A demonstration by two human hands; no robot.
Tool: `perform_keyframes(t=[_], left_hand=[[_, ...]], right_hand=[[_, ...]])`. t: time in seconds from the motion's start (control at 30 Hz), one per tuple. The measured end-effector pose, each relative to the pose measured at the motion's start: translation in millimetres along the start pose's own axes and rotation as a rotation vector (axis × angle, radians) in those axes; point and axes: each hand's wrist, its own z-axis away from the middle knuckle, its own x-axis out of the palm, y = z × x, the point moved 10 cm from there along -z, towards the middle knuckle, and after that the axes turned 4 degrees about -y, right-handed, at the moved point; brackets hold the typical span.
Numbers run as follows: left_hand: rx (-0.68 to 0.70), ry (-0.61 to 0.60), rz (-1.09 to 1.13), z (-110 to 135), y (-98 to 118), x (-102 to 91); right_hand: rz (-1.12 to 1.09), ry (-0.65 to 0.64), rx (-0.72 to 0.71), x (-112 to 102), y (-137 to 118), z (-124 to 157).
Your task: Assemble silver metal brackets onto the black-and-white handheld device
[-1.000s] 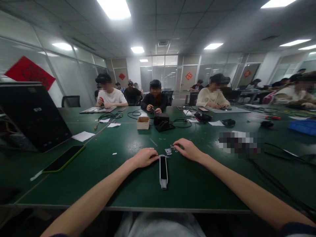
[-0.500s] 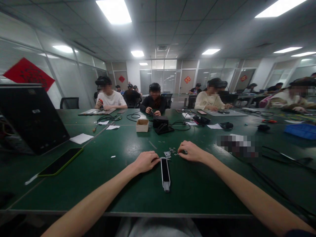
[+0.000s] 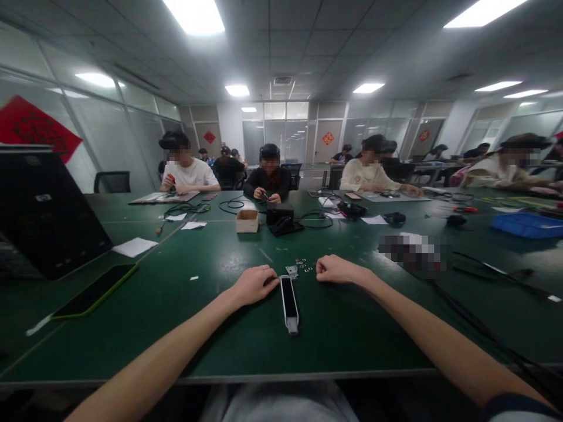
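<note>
Left hand (image 3: 254,286) relaxed, apparently empty, just beside a black-and-white device (image 3: 289,305) lying on the bench (image 3: 308,357). Right hand (image 3: 338,269) clenched in a loose fist, near a metal bracket (image 3: 291,271) and scattered small metal parts (image 3: 303,265).

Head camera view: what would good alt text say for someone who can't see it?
A left hand and right hand rest on a green table beside a slim black-and-white device, a small metal bracket and tiny metal parts. Other people sit farther along the table.

Device (image 3: 289,305) between left hand (image 3: 254,286), right hand (image 3: 338,269), bracket (image 3: 291,271) ahead
</note>
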Motion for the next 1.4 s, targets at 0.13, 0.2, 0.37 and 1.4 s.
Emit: perform_keyframes(t=[0.13, 0.2, 0.37, 1.4], left_hand=[[-0.012, 0.0, 0.019, 1.1, 1.6, -3.0], [-0.025, 0.019, 0.022, 2.0, 1.9, -6.8], [-0.035, 0.126, 0.026, 5.4, 4.0, -20.8], [0.066, -0.021, 0.04, 8.0, -13.0, -15.9]], right_hand=[[-0.025, 0.036, -0.091, -0.4, -6.1, 0.2], [-0.028, 0.1, -0.178, -2.2, -15.4, 0.3], [-0.116, 0.419, -0.395, -12.3, -52.0, 14.5], [-0.009, 0.42, -0.559, -2.3, -75.7, 23.6]])
